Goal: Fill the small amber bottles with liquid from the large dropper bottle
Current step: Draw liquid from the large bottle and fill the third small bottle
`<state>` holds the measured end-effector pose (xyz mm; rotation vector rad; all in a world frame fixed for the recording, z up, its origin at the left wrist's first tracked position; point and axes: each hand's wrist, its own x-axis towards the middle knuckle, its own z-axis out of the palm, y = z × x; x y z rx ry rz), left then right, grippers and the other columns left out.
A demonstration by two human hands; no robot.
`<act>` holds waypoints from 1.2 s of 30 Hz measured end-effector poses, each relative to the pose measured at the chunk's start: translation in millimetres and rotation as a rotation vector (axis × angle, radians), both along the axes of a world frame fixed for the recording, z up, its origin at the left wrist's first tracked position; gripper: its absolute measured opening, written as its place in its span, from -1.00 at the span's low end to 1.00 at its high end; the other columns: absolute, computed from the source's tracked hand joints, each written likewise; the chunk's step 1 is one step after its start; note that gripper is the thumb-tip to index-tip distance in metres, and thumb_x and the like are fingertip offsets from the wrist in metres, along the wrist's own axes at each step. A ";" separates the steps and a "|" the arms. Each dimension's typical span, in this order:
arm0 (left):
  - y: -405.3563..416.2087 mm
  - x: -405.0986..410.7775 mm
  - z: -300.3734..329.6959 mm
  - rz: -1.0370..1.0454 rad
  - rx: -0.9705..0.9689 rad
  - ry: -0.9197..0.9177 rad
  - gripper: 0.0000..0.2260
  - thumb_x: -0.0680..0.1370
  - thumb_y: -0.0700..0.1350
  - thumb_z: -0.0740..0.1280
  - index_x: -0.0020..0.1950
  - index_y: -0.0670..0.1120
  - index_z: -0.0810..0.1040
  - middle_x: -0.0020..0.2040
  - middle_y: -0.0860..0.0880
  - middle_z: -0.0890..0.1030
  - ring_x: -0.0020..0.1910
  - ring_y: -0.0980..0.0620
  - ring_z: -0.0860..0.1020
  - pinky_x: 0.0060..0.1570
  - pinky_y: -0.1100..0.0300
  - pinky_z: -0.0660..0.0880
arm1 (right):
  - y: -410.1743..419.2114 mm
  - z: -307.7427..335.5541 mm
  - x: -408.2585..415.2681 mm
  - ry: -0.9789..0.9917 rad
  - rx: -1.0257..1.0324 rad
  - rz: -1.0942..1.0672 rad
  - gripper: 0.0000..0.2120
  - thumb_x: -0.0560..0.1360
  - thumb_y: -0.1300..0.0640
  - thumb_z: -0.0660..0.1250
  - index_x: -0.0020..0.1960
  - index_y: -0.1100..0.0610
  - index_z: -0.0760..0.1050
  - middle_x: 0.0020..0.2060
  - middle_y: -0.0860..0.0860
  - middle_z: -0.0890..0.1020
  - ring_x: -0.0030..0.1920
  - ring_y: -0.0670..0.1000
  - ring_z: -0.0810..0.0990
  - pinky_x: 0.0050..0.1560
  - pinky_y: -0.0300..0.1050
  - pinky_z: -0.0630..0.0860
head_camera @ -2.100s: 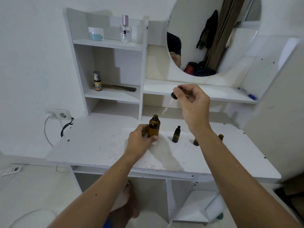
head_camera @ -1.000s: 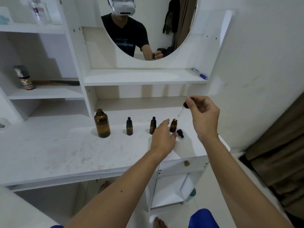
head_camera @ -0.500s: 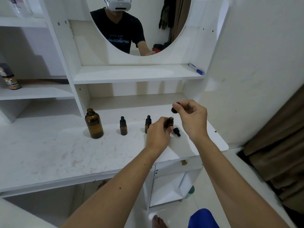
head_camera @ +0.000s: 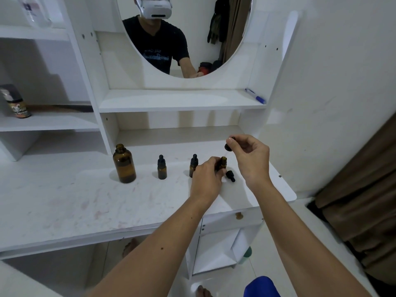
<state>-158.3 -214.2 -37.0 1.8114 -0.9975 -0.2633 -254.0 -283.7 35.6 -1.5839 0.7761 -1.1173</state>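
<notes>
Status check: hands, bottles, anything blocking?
Left hand steadies the open small amber bottle. Right hand pinches the dropper bulb above it. Loose small cap lies beside; large bottle uncapped, clear of the work.

Home bedroom: white vanity desk (head_camera: 85,202), round mirror (head_camera: 231,28).

Amber large bottle (head_camera: 124,165), amber small bottles (head_camera: 162,168) with black caps, white desk (head_camera: 85,200), blue pen (head_camera: 256,96)
</notes>
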 end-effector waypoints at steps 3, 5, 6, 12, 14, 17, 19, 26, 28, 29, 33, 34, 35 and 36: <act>1.2 -0.5 0.9 0.005 0.002 -0.006 -0.75 0.65 -0.12 0.38 0.33 -0.07 0.59 0.14 0.04 0.71 0.17 0.09 0.64 0.24 0.14 0.55 | 0.1 7.3 -4.2 -0.057 0.018 -0.007 -0.88 0.54 0.17 0.56 0.07 0.15 0.71 -0.12 0.04 0.79 -0.07 -0.02 0.79 0.08 -0.24 0.65; 1.8 -1.6 2.0 0.004 0.011 -0.008 -0.72 0.64 -0.09 0.39 0.36 -0.06 0.58 0.15 0.04 0.71 0.17 0.10 0.63 0.27 0.11 0.55 | 1.1 10.9 -7.1 -0.083 0.012 -0.015 -0.86 0.53 0.19 0.57 0.06 0.16 0.71 -0.12 0.05 0.79 -0.06 -0.01 0.79 0.07 -0.24 0.65; 2.5 -2.6 3.5 0.003 0.020 -0.016 -0.68 0.64 -0.07 0.40 0.39 -0.05 0.56 0.18 0.04 0.70 0.19 0.09 0.63 0.29 0.10 0.54 | 1.7 12.5 -8.3 -0.093 0.006 -0.020 -0.86 0.52 0.19 0.57 0.06 0.16 0.70 -0.12 0.05 0.79 -0.06 0.00 0.79 0.07 -0.24 0.65; 20.0 -7.8 7.5 0.023 0.044 -0.044 -0.52 0.66 -0.02 0.36 0.54 -0.15 0.40 0.35 -0.12 0.62 0.41 -0.08 0.51 0.39 0.09 0.40 | 8.8 25.8 -13.4 -0.189 -0.025 -0.066 -0.90 0.53 0.22 0.56 0.02 0.13 0.68 -0.11 0.09 0.78 -0.08 0.01 0.79 0.06 -0.22 0.65; 30.4 -6.5 4.8 0.022 0.004 -0.010 -0.59 0.65 -0.02 0.37 0.45 -0.16 0.47 0.30 -0.14 0.64 0.44 -0.09 0.49 0.43 0.04 0.42 | 12.4 31.9 -14.1 -0.220 -0.039 -0.074 -0.90 0.54 0.22 0.55 0.03 0.14 0.68 -0.10 0.10 0.77 -0.08 0.01 0.79 0.05 -0.23 0.64; 54.6 -4.9 1.5 0.016 -0.029 0.034 -0.57 0.63 -0.03 0.39 0.48 -0.09 0.48 0.36 -0.03 0.62 0.39 0.04 0.54 0.42 0.11 0.45 | 22.0 39.9 -11.3 -0.241 -0.062 -0.059 -0.90 0.55 0.23 0.54 0.05 0.15 0.68 -0.09 0.09 0.77 -0.07 0.01 0.79 0.07 -0.22 0.65; 73.1 -2.0 -0.3 -0.011 -0.032 0.023 -0.59 0.63 -0.03 0.39 0.48 -0.06 0.49 0.36 0.02 0.62 0.34 0.11 0.57 0.41 0.12 0.48 | 30.2 43.8 -6.1 -0.250 -0.067 -0.043 -0.88 0.55 0.23 0.54 0.07 0.18 0.68 -0.08 0.10 0.77 -0.06 0.00 0.79 0.08 -0.23 0.65; 175.1 45.3 -3.4 0.061 0.035 -0.083 -0.64 0.61 0.00 0.42 0.41 0.02 0.56 0.31 0.12 0.64 0.26 0.25 0.57 0.35 0.24 0.49 | 80.1 65.8 39.4 -0.306 -0.099 0.104 -0.89 0.57 0.25 0.52 0.08 0.20 0.67 -0.09 0.06 0.77 -0.05 -0.05 0.78 0.10 -0.25 0.65; 205.2 63.6 -4.3 0.153 0.055 -0.102 -0.63 0.60 0.01 0.43 0.40 0.03 0.56 0.30 0.12 0.65 0.27 0.21 0.58 0.36 0.17 0.51 | 94.6 70.2 59.2 -0.322 -0.112 0.156 -0.89 0.56 0.23 0.53 0.07 0.18 0.68 -0.06 0.11 0.77 -0.02 0.04 0.79 0.14 -0.15 0.67; 217.8 72.6 -4.0 0.201 0.064 -0.101 -0.62 0.60 0.02 0.43 0.40 0.03 0.54 0.31 0.12 0.64 0.28 0.19 0.58 0.37 0.13 0.51 | 101.6 71.5 69.5 -0.328 -0.119 0.185 -0.89 0.55 0.24 0.53 0.07 0.19 0.68 -0.06 0.12 0.77 -0.03 0.05 0.79 0.12 -0.15 0.67; 241.5 103.3 2.0 0.296 0.104 -0.063 -0.49 0.56 0.00 0.49 0.47 -0.03 0.46 0.39 0.04 0.56 0.33 0.09 0.53 0.39 0.13 0.46 | 128.5 72.9 108.4 -0.341 -0.134 0.280 -0.87 0.56 0.26 0.52 0.10 0.22 0.67 -0.05 0.15 0.76 -0.03 0.06 0.77 0.11 -0.16 0.66; 241.6 109.0 4.0 0.302 0.117 -0.044 -0.44 0.54 0.00 0.51 0.49 -0.05 0.43 0.40 0.03 0.54 0.35 0.06 0.52 0.39 0.15 0.44 | 134.2 72.4 116.5 -0.339 -0.128 0.295 -0.87 0.56 0.26 0.53 0.10 0.22 0.67 -0.05 0.15 0.76 -0.01 0.08 0.77 0.13 -0.14 0.66; 240.3 114.3 5.7 0.306 0.131 -0.025 -0.39 0.52 0.00 0.53 0.51 -0.06 0.40 0.42 0.01 0.52 0.36 0.05 0.51 0.38 0.17 0.42 | 139.1 71.3 123.8 -0.335 -0.122 0.305 -0.86 0.55 0.26 0.53 0.10 0.22 0.67 -0.04 0.16 0.76 0.00 0.09 0.77 0.15 -0.12 0.67; 238.3 119.4 6.6 0.309 0.139 -0.009 -0.35 0.50 0.01 0.55 0.53 -0.06 0.38 0.43 0.01 0.51 0.38 0.03 0.50 0.37 0.19 0.40 | 143.2 70.2 130.3 -0.329 -0.115 0.313 -0.86 0.55 0.26 0.53 0.10 0.23 0.67 -0.03 0.17 0.76 0.02 0.11 0.77 0.16 -0.11 0.67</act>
